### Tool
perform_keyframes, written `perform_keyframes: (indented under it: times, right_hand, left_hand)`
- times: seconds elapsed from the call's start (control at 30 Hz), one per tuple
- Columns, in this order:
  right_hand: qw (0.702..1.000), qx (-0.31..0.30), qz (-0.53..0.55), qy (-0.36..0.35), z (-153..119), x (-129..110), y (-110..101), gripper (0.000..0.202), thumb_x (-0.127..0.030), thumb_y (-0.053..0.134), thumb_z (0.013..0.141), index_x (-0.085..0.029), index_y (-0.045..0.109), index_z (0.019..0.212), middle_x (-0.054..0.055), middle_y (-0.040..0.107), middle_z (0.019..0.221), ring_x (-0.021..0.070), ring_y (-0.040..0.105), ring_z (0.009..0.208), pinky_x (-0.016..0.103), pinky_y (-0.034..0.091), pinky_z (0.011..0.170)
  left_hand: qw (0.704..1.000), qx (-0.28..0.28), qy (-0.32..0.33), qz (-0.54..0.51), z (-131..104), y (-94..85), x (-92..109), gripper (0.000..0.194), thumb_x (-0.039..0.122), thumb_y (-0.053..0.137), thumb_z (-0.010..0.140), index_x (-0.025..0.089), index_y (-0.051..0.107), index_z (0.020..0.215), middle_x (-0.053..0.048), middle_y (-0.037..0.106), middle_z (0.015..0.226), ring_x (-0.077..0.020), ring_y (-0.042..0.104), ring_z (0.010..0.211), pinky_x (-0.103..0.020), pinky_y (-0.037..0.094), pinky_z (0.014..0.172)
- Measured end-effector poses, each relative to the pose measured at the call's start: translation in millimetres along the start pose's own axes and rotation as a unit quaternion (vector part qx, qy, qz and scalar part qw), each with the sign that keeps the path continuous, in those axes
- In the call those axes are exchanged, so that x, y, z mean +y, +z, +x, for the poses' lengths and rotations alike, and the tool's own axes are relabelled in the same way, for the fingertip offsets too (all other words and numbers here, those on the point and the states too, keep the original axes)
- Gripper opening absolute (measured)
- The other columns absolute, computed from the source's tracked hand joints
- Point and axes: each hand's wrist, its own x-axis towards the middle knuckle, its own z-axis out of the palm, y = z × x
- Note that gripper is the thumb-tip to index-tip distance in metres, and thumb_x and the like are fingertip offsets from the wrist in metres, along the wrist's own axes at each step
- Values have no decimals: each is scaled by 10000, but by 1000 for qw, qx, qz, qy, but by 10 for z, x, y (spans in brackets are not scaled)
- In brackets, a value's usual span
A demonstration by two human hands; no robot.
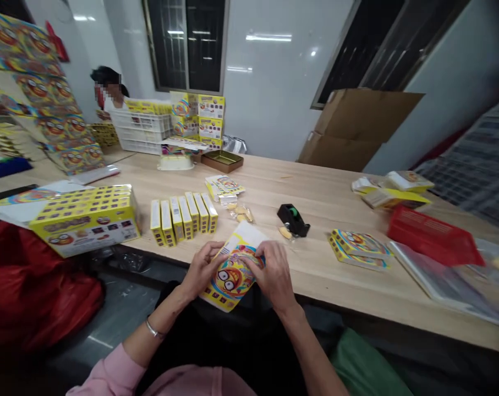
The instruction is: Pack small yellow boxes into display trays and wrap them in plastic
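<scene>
Yellow flat carton with a cartoon face, gripped at the near edge of the wooden table: left hand and right hand both closed on it, fingers curled over its top. Just beyond, a row of small yellow boxes; black tape dispenser to the right.

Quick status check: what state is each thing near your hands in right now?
Printed flat box: unfolded, held at the table edge.
Left hand: gripping its left side.
Right hand: gripping its right side.
Small yellow boxes: closed, upright in a row.
Tape dispenser: resting untouched.
Brown tray: open.
</scene>
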Motion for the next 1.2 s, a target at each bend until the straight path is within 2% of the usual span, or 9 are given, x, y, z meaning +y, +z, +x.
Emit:
perform_keyframes:
  times: [0.13,0.33,0.47,0.63,0.73,0.83,0.93,1.1,1.2]
  right_hand:
    - [990,-40,117,68,-53,112,163,463,-557,731,786,-216,538,1032,44,551,924,206,556,752,353,509,641]
    - [992,-32,91,79,-1,92,80,383,-523,757,777,-237,503,758,17,560,763,233,546,816,367,482,743]
    - [968,-71,173,167,19,14,50,356,-423,777,754,-233,522,914,11,633,864,220,615,844,348,507,757]
    - [928,-33,295,226,-5,-25,77,326,-335,706,797,-239,512,1041,12,677,952,204,673,864,328,539,775]
    - [948,2,275,160,9,-51,65,231,-307,685,818,-240,551,995,25,670,966,208,661,884,353,540,831]
    - [971,-7,233,54,63,-74,14,104,-281,643,872,-242,591,953,34,661,911,217,633,886,387,527,870]
    - [983,0,182,-10,83,-61,-55,66,-287,638,895,-257,605,945,42,652,907,238,613,920,449,502,921]
    - [960,198,157,118,-113,77,-29,515,-388,760,808,-248,521,1242,129,529,1273,296,529,1226,526,459,1039]
    - [938,147,255,181,-237,163,76,642,-422,709,846,-223,432,1390,157,511,1356,269,595,1188,443,546,973]
  left_hand:
    - [993,-14,54,104,13,-88,-11,380,442,673,866,163,647,1122,-118,739,1126,-264,718,1007,-390,602,852]
    - [969,-17,113,217,25,-161,-32,360,433,609,914,176,642,1165,-92,740,1110,-237,718,993,-376,588,889]
    - [937,-1,186,296,102,-179,-30,369,462,551,941,180,658,1154,-112,722,1160,-256,694,1061,-414,547,969]
    - [897,-61,201,389,162,-91,3,752,521,776,740,165,535,1357,-183,582,1391,-345,543,1292,-518,416,1106]
    - [915,-57,141,374,122,33,-8,916,512,847,633,179,485,1405,-170,571,1408,-353,559,1275,-492,449,1076]
    - [952,-35,62,298,72,157,-19,614,503,798,692,191,638,1195,-80,738,1089,-283,707,967,-388,575,857]
    - [977,-9,15,212,70,229,-19,405,509,765,724,186,683,953,-8,735,812,-213,695,740,-312,582,687]
    - [986,52,34,155,161,240,-122,599,476,815,698,188,590,1172,-70,713,1094,-235,695,961,-339,574,850]
    - [989,11,70,129,219,263,-238,815,456,786,750,214,387,1418,-128,580,1369,-255,624,1178,-378,525,995]
